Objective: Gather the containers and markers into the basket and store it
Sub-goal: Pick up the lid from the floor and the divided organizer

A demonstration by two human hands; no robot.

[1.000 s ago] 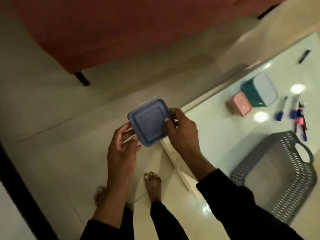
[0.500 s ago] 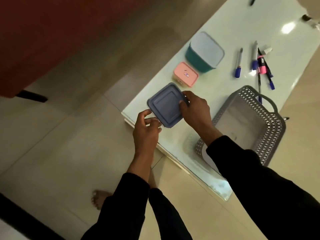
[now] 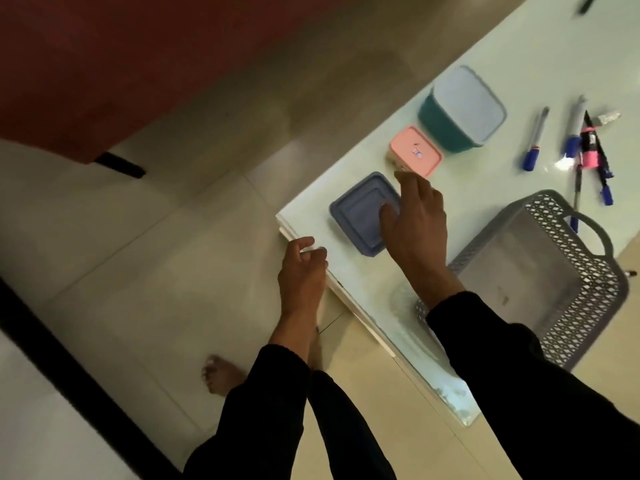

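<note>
A flat blue-grey container (image 3: 360,216) lies on the pale glass table (image 3: 360,292) near its corner. My right hand (image 3: 415,223) hovers over the container's right edge with fingers spread, thumb touching the lid. My left hand (image 3: 301,271) hangs at the table edge, loosely curled and holding nothing. Beyond sit a pink container (image 3: 415,152) and a teal container (image 3: 464,105) with a pale lid. A grey perforated basket (image 3: 540,206) stands at the right with nothing inside. Several markers (image 3: 588,150) lie behind it, one blue-capped marker (image 3: 535,140) apart, and a dark marker (image 3: 587,3) at the far end.
A red sofa (image 3: 104,64) with a black leg (image 3: 119,164) stands at the upper left over beige floor tiles. My bare foot (image 3: 221,374) is on the floor below the table corner. A dark strip (image 3: 52,341) runs along the lower left.
The blue-grey container, held in both hands a second ago, now rests on the table. My left hand has come off it and my right hand has opened over it.
</note>
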